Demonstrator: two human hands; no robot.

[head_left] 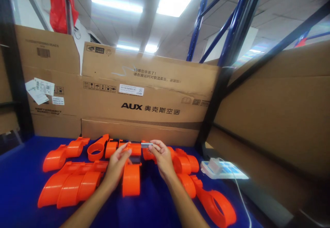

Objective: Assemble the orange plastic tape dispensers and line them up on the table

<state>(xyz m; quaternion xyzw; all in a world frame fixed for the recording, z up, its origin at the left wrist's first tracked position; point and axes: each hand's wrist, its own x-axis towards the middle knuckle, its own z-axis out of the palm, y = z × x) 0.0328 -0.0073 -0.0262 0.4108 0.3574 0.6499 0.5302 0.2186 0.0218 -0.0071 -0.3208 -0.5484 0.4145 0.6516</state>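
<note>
Both hands meet over an orange plastic housing point(131, 173) standing on the blue table point(20, 183). My left hand point(117, 164) grips the orange part near its top, fingers curled round it. My right hand point(160, 156) pinches a small silvery-grey strip point(146, 145) against the same part. Several more orange plastic shells lie around: a big cluster point(69, 183) at the left, a ring-shaped piece point(96, 149) behind, and another with a loop point(216, 205) at the right.
Large cardboard boxes point(144, 97) wall off the back, and a cardboard panel point(273, 118) stands at the right. A white device with a cable point(221, 169) lies at the table's right edge. Blue rack posts point(232, 25) rise behind. A red bag point(60, 6) hangs at the upper left.
</note>
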